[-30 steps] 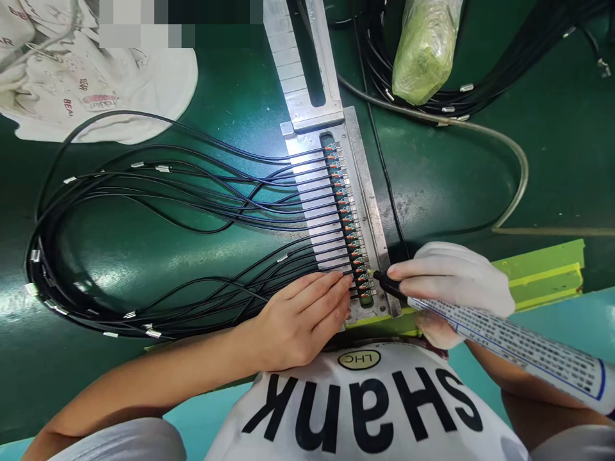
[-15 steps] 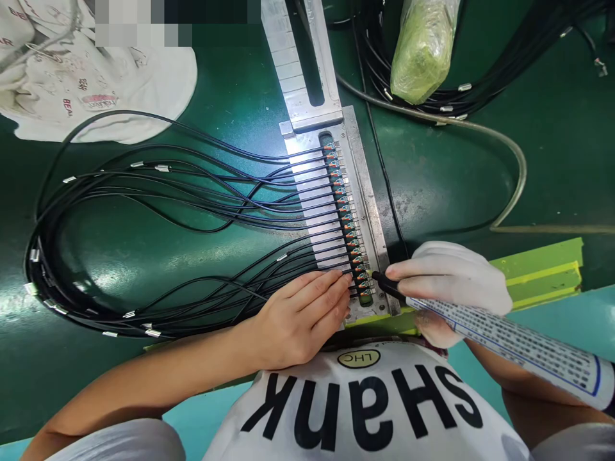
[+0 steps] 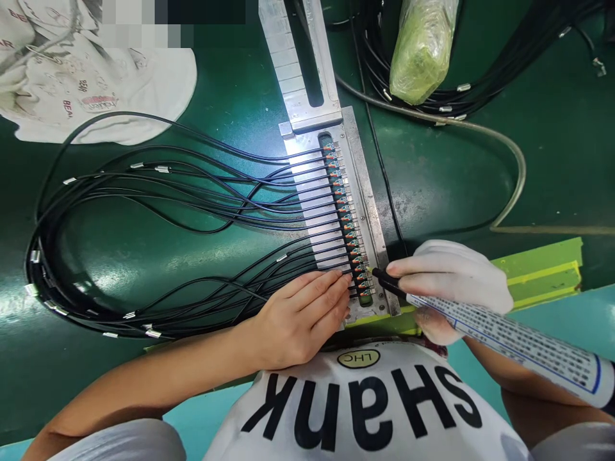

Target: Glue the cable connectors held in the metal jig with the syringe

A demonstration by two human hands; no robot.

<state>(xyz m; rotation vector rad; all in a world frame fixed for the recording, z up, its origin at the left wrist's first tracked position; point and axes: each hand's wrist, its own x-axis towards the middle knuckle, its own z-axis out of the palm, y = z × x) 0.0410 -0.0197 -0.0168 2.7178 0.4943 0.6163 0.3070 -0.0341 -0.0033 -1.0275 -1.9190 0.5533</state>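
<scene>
We count two hands, one pen-like tool (image 3: 509,339) and one metal fixture (image 3: 373,221) with one slotted plate (image 3: 292,70) at its far end. The small connectors (image 3: 346,209) along its channel number more than a dozen, too close-set for us to count exactly. Two bundles of black cable show, one left of the fixture (image 3: 86,320), one beyond it to the right (image 3: 514,67).

Our left hand (image 3: 298,317) lies over the cables at the fixture's near left edge, fingers together, tips just beside the last connectors; we cannot tell whether they pinch anything, the thumb being hidden. Our right hand (image 3: 449,278), right of the fixture, is closed around the tool, whose black front end points at the connectors near the fixture's near end. Whether the tip touches one, we cannot tell.

The table (image 3: 461,186) under the fixture is dark green and glossy. Far left of the fixture sits a printed white cloth (image 3: 144,89); to its far right, a green wrapped parcel (image 3: 423,57) and a looping grey hose (image 3: 523,169). A yellow-green strip (image 3: 542,272) edges the table on the fixture's near side.
</scene>
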